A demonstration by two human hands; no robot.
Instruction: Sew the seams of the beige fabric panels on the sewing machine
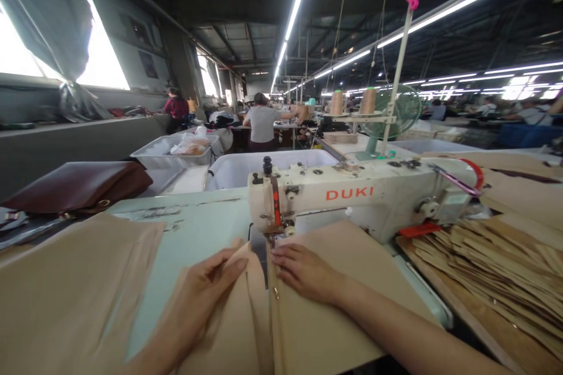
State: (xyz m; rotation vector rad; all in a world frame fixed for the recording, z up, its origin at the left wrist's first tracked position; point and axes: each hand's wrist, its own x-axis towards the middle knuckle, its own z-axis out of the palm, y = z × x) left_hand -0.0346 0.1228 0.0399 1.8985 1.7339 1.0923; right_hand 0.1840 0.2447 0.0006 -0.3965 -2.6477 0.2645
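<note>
Tan fabric [303, 334] is being held flat on the table just in front of the machine [352, 193], its far edge lying under the machine's head. The right hand [303, 272] is being pressed palm-down on it just in front of the head, fingers spread and gripping nothing. The left hand [206, 290] is being laid on a raised fold in front of the machine and to its left, fingers together. Whether that fold is being pinched under the thumb cannot be told.

Both sets of fingertips are being kept very near the foot [275, 240] below the head, so a finger could be caught if the cloth were pulled in quickly. The fold could also slip or bunch, since it is being steadied from the left of the machine only. The stack [497, 263] of cut pieces right of the machine is being fanned loosely toward the table edge and could slide.

The needle is being hidden behind the foot and a dark guide, and its position cannot be made out. The near edge of the fabric is being cut off by the picture's bottom edge. A second sheet [65, 287] and a brown bag [79, 187], far left of the machine, are being only partly shown. People behind the machine are too small to be read.
</note>
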